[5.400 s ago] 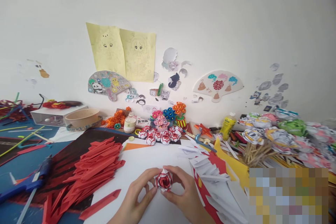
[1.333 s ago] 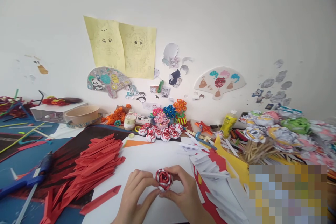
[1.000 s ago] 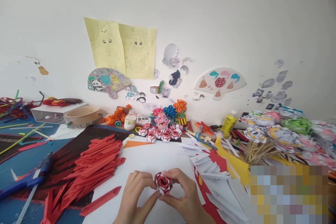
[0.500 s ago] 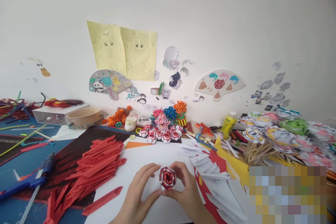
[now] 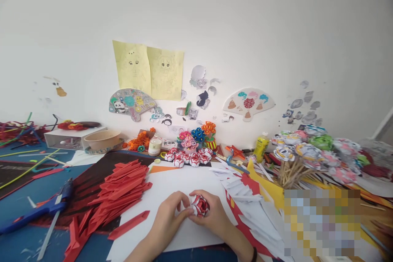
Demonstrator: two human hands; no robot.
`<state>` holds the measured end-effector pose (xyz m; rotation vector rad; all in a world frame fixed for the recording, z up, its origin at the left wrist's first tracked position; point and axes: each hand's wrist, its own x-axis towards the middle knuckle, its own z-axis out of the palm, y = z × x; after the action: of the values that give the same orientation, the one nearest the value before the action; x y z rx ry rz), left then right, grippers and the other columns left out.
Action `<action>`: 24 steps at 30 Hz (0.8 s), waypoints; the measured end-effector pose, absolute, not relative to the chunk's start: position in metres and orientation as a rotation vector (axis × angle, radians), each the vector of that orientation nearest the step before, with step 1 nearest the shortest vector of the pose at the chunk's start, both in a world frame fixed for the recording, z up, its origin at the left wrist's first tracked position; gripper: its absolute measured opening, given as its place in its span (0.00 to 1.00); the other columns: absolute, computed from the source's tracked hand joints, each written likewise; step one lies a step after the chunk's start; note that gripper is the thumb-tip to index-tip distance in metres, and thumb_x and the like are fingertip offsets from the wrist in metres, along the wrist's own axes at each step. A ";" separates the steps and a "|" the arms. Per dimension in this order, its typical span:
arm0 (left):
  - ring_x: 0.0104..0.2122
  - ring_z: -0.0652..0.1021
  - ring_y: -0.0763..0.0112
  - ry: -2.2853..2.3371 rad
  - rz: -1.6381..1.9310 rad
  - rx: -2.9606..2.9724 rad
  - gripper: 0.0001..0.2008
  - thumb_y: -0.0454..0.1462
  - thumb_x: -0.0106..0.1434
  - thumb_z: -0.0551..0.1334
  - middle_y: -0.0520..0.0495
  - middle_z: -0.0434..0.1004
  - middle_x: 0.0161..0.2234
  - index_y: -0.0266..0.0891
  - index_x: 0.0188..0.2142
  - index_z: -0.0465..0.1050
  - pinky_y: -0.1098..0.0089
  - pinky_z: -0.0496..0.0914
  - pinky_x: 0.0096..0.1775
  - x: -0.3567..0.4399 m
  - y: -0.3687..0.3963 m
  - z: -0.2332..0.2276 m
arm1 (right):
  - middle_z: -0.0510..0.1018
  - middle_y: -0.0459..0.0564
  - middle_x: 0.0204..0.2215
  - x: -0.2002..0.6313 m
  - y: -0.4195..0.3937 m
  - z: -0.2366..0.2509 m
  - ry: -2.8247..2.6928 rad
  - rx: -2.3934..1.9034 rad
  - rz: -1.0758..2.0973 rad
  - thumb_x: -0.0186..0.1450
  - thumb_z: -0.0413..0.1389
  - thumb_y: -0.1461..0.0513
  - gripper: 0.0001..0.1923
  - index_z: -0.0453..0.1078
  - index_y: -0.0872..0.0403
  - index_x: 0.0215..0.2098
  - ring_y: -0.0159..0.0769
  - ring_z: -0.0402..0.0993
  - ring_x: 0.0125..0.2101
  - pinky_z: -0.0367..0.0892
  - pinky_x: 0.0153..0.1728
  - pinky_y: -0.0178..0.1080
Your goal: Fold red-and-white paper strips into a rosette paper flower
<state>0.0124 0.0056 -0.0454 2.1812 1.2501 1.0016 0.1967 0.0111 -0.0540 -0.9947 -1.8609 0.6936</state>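
Observation:
A red-and-white folded paper flower point(image 5: 201, 205) is held above a large white sheet point(image 5: 172, 186) and tilts to the right. My right hand point(image 5: 216, 215) curls round its right side and underside, with the thumb in front. The thumb and bent fingers of my left hand point(image 5: 172, 215) close on its left edge; the exact contact is partly hidden. Left of the sheet lies a heap of folded red paper strips point(image 5: 123, 190), with one red strip point(image 5: 129, 224) apart on the sheet. Folded white strips point(image 5: 245, 202) spread to the right. Several similar red-and-white flowers point(image 5: 195, 159) stand behind.
A blue glue gun point(image 5: 58, 200) with a glue stick lies at left. Behind are a glue bottle point(image 5: 155, 146), a tan bowl point(image 5: 102, 141) and a yellow bottle point(image 5: 260, 147). Paper flowers on sticks point(image 5: 307, 147) crowd the right. Two decorated fans point(image 5: 248, 104) hang on the wall.
The flower has turned from facing me to tilting right. My right hand has wrapped further round it, and my left fingers have drawn together at its left edge. The view has shifted slightly.

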 end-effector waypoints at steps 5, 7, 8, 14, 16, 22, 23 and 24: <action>0.31 0.74 0.68 1.097 0.922 2.578 0.04 0.36 0.66 0.60 0.51 0.76 0.30 0.40 0.33 0.71 0.71 0.65 0.34 0.009 0.004 -0.048 | 0.70 0.39 0.22 0.200 0.013 -0.060 -1.850 -0.990 0.916 0.45 0.71 0.54 0.25 0.66 0.53 0.36 0.30 0.63 0.21 0.61 0.22 0.32; 0.30 0.74 0.67 1.038 0.902 2.764 0.06 0.37 0.67 0.58 0.50 0.75 0.29 0.40 0.33 0.70 0.71 0.64 0.32 0.008 0.003 -0.048 | 0.68 0.38 0.21 0.202 0.014 -0.062 -1.838 -0.979 1.091 0.43 0.71 0.50 0.30 0.64 0.52 0.37 0.29 0.61 0.19 0.59 0.19 0.30; 0.30 0.74 0.67 1.022 0.902 2.826 0.07 0.37 0.67 0.58 0.50 0.75 0.28 0.39 0.32 0.69 0.70 0.64 0.31 0.008 0.003 -0.049 | 0.68 0.38 0.21 0.203 0.014 -0.063 -1.837 -0.970 1.123 0.42 0.71 0.49 0.31 0.64 0.52 0.37 0.28 0.60 0.19 0.58 0.18 0.30; 0.25 0.72 0.66 0.953 0.984 3.014 0.15 0.38 0.70 0.51 0.49 0.72 0.24 0.39 0.28 0.66 0.69 0.61 0.27 0.011 0.003 -0.058 | 0.68 0.38 0.22 0.203 0.014 -0.066 -1.907 -0.933 1.005 0.40 0.72 0.51 0.30 0.67 0.54 0.34 0.29 0.59 0.23 0.59 0.24 0.31; 0.25 0.72 0.66 0.937 0.973 3.008 0.16 0.37 0.71 0.50 0.49 0.72 0.24 0.39 0.26 0.66 0.69 0.61 0.27 0.011 0.002 -0.057 | 0.68 0.38 0.21 0.202 0.014 -0.067 -1.915 -0.935 0.983 0.40 0.72 0.51 0.29 0.68 0.55 0.34 0.29 0.59 0.23 0.59 0.23 0.31; 0.30 0.76 0.68 1.183 0.888 2.444 0.10 0.40 0.68 0.54 0.49 0.78 0.31 0.42 0.38 0.73 0.71 0.66 0.34 0.016 -0.006 -0.046 | 0.64 0.36 0.21 0.199 0.010 -0.060 -1.893 -1.041 0.657 0.47 0.70 0.55 0.24 0.64 0.52 0.36 0.28 0.56 0.22 0.55 0.23 0.31; 0.29 0.76 0.68 1.210 0.888 2.366 0.10 0.40 0.68 0.54 0.49 0.78 0.31 0.42 0.38 0.73 0.71 0.66 0.34 0.018 -0.007 -0.045 | 0.64 0.36 0.21 0.199 0.009 -0.059 -1.888 -1.058 0.619 0.49 0.69 0.56 0.24 0.63 0.52 0.37 0.29 0.56 0.22 0.55 0.23 0.31; 0.28 0.76 0.68 1.225 0.887 2.308 0.10 0.41 0.67 0.55 0.50 0.78 0.30 0.42 0.38 0.74 0.71 0.66 0.33 0.020 -0.007 -0.044 | 0.63 0.36 0.22 0.199 0.008 -0.058 -1.888 -1.070 0.594 0.50 0.68 0.57 0.23 0.63 0.52 0.38 0.29 0.56 0.22 0.55 0.23 0.31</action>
<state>0.0201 -0.0071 -0.0437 2.3085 1.2248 0.8873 0.1985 0.0084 -0.0580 -1.0705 -1.8881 0.5942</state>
